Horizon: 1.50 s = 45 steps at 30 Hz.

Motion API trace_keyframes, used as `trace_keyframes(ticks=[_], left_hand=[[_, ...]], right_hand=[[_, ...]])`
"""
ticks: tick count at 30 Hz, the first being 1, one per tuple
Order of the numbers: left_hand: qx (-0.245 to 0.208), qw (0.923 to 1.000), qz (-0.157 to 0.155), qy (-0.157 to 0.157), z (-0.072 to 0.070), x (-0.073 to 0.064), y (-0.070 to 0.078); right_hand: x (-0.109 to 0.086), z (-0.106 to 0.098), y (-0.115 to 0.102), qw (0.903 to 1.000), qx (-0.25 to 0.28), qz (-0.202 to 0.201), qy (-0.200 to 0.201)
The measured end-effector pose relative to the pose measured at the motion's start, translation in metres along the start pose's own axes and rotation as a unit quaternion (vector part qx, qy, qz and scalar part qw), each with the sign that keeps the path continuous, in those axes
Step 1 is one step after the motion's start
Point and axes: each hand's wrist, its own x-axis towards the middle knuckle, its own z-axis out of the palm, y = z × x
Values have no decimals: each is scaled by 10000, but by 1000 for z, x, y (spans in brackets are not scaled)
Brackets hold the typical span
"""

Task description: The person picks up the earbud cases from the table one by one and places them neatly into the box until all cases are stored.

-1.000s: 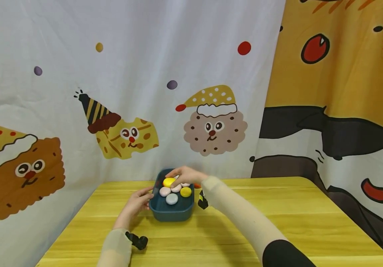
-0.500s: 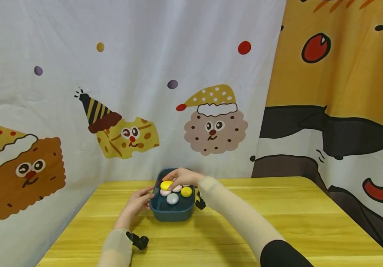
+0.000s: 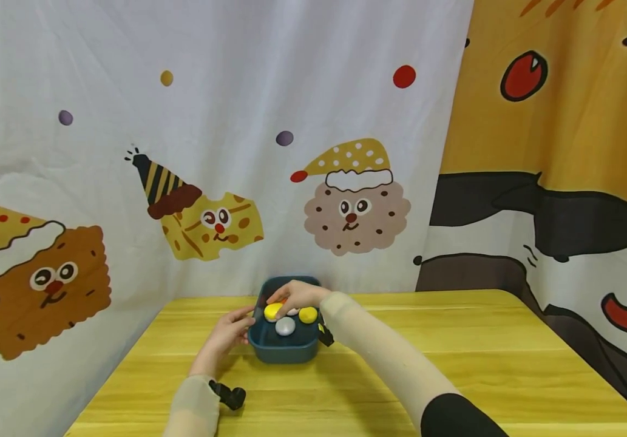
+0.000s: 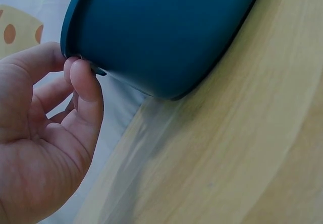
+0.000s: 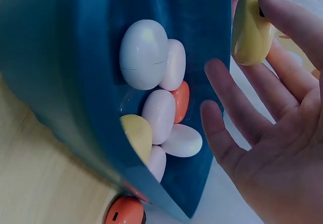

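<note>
My left hand (image 3: 227,332) pinches the rim of a dark teal plastic box (image 3: 284,355) at its left side, thumb and fingertips at the edge in the left wrist view. My right hand (image 3: 299,295) reaches over the box from the right. Between its thumb and fingers it holds a smooth yellow egg-shaped piece (image 5: 251,30) with a small black mark, above the box's far side. Inside lie several similar pieces: a pale grey one (image 5: 144,55) with a seam line, pinkish-white ones (image 5: 159,116), a second yellow one (image 5: 137,135) and an orange one (image 5: 181,101).
Another orange piece (image 5: 125,211) with a black slot lies on the wooden table (image 3: 428,352), outside the box's right wall. Behind the table hangs a white curtain (image 3: 226,91) printed with cartoon food characters. A black wrist camera (image 3: 231,397) sits on the left forearm.
My right hand has moved the yellow egg-shaped piece a little left and nearer within the box, covering pinkish ones that showed before. The left hand stays at the rim.
</note>
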Motion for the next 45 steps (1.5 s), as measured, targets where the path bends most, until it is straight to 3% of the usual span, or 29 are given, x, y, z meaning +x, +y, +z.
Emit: trace_keyframes(ticks=[5, 12, 19, 29, 34, 39, 45], left_hand=[[33, 10000, 53, -58, 2, 0, 1], [19, 10000, 17, -30, 3, -1, 0], [-28, 10000, 55, -53, 4, 1, 0], [-22, 10000, 65, -65, 2, 1, -1], [-15, 10000, 46, -43, 1, -1, -1], [9, 10000, 33, -39, 1, -2, -2], [3, 10000, 22, 6, 1, 1, -4]], right_hand=[[0, 0, 2, 9992, 347, 78, -167], [-4, -2, 2, 9989, 425, 145, -144], [-13, -12, 3, 9986, 515, 72, 136], [-29, -44, 19, 9950, 615, 39, 792], [-37, -53, 36, 9887, 991, 166, 1114], [-47, -62, 56, 9754, 1550, 106, 1562], [-61, -67, 76, 9635, 1718, 247, 2039]])
